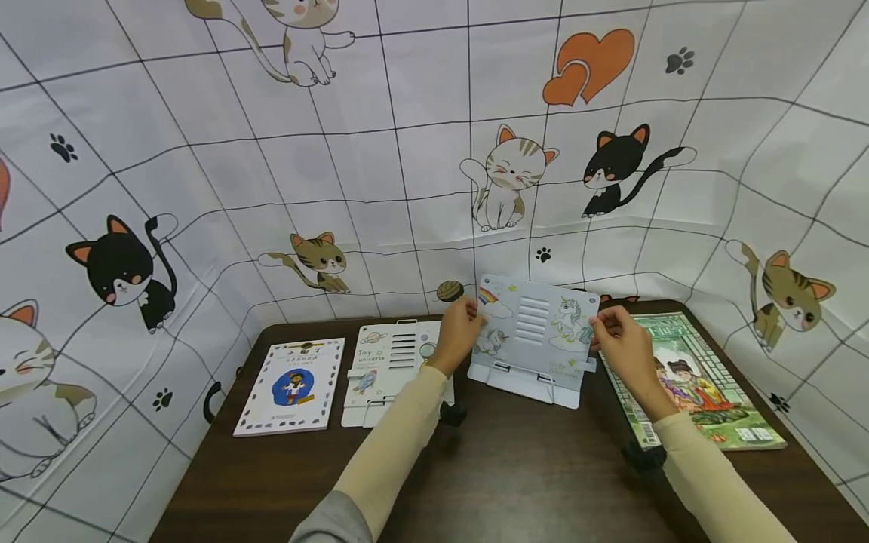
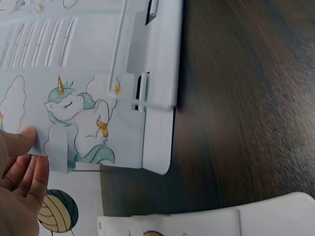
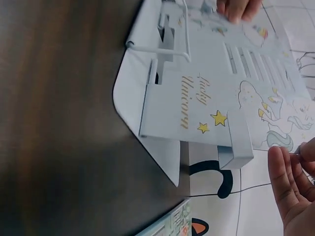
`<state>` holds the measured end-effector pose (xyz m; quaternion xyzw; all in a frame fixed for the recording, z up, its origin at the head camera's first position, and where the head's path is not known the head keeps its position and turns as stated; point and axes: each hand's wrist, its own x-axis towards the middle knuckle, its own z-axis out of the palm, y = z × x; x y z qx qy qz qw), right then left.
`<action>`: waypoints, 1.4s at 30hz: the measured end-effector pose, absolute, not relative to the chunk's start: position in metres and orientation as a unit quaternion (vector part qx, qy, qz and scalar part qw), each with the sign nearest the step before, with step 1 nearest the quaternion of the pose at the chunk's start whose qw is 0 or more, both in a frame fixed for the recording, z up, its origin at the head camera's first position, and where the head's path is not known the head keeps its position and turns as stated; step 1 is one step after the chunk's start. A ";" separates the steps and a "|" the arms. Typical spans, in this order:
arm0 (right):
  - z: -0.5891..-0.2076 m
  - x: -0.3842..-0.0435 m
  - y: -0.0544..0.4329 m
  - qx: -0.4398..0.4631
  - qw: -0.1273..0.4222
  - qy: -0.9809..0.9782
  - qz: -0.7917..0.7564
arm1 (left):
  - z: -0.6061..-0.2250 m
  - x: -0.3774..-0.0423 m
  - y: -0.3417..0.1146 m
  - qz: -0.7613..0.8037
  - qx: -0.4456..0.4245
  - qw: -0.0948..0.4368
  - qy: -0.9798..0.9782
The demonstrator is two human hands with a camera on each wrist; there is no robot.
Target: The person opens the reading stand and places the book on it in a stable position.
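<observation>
A white-blue metal book stand [image 1: 516, 354] with unicorns, a rainbow and slots stands upright, leaning back, on the table. My left hand [image 1: 460, 335] pinches its left edge, with the thumb on the printed face in the left wrist view. On the opposite side, my right hand [image 1: 624, 358] pinches the right edge. The right wrist view shows that hand [image 3: 295, 191] above a folded side tab [image 3: 241, 142], near a unicorn print. Wire page holders [image 1: 526, 375] cross the stand's bottom ledge. Its back is hidden.
A second book stand [image 1: 376, 377], printed "Tiny universe", lies left of the left forearm. Farther left is a white book [image 1: 292, 388] with a blue circle. A green illustrated book [image 1: 720, 407] lies at right, partly behind the right hand. Cat-print cloth [image 1: 421, 151] lines the table's back and sides.
</observation>
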<state>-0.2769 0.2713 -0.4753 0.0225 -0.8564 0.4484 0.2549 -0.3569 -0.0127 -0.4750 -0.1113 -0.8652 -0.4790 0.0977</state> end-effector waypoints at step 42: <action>-0.453 -0.323 0.273 0.028 0.171 -0.888 0.427 | -0.483 -0.347 -0.035 -0.520 -0.083 0.128 -0.840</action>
